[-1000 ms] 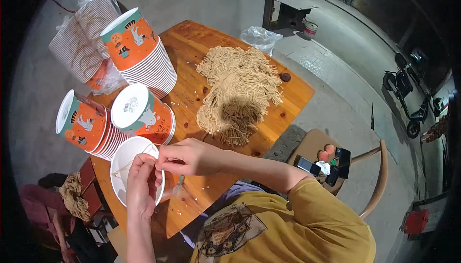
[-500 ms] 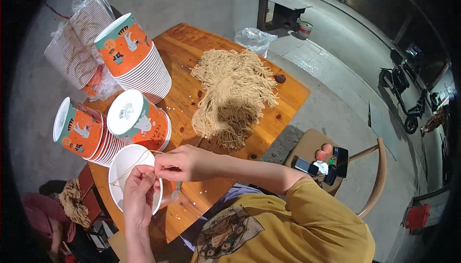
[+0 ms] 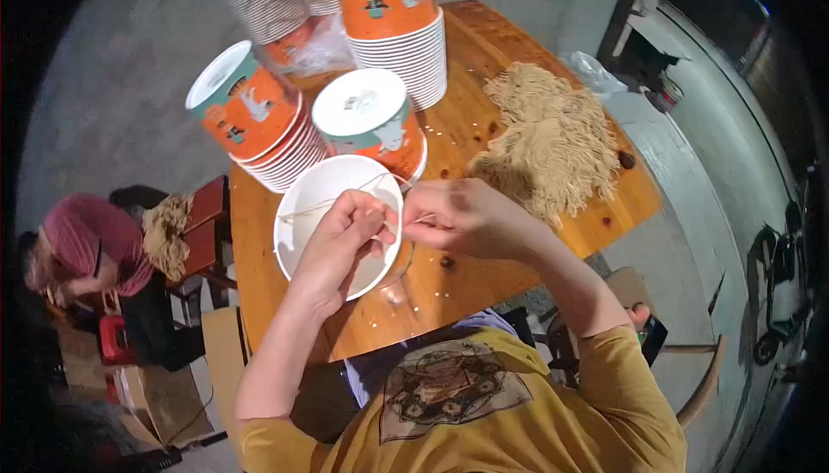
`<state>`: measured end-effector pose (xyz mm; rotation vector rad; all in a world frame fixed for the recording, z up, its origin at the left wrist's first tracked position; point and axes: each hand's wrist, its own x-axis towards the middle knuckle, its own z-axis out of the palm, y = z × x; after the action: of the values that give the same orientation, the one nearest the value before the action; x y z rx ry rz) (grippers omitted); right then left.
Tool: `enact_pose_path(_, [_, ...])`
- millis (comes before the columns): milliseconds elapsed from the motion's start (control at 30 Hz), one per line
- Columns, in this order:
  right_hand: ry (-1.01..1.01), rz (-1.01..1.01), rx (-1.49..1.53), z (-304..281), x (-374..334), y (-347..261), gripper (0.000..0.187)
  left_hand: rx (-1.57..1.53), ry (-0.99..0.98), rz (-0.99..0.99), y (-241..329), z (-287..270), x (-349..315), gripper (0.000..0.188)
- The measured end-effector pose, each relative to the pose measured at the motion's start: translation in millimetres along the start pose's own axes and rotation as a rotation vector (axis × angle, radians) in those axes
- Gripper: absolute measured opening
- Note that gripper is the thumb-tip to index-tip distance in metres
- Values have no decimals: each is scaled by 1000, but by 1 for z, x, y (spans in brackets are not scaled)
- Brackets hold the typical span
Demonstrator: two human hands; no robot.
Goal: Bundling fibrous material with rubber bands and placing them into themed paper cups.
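Observation:
Over a white paper tub my left hand is closed in a pinch on a thin beige cord. The cord loops across the tub's mouth. Close beside it, to the right, my right hand is also pinched, with a short bit of cord showing at its fingertips. A narrow gap lies between the two hands. What the fingertips cover, such as a knot or bead, is too small to make out. A heap of beige cords lies to the right of my right hand.
Stacks of orange paper tubs stand behind the white tub, one of them tall. Small white bits dot the wooden table. Another person sits at the left by a red stool bearing more cords. A wooden chair stands at right.
The view has turned, so everything appears shifted right and the seated person shows more. My hands, together before, are now slightly apart, both still pinching.

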<state>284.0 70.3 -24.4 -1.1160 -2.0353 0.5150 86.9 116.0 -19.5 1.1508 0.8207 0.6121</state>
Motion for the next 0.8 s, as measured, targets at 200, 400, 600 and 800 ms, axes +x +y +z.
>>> enact_pose_path(200, [-146,128,115,-9,5,-6,14,-43,-40,19,-2,-4,-2,7])
enact_pose_path(400, [-254,201,252,-22,12,-16,19,-29,-40,18,-1,-1,-3,11])
enact_pose_path(600, [-262,170,307,-23,21,-10,19,4,-68,-24,-1,-1,-1,8])
enact_pose_path(800, [-307,162,291,-26,32,-9,18,124,-83,-43,-5,-2,3,17])
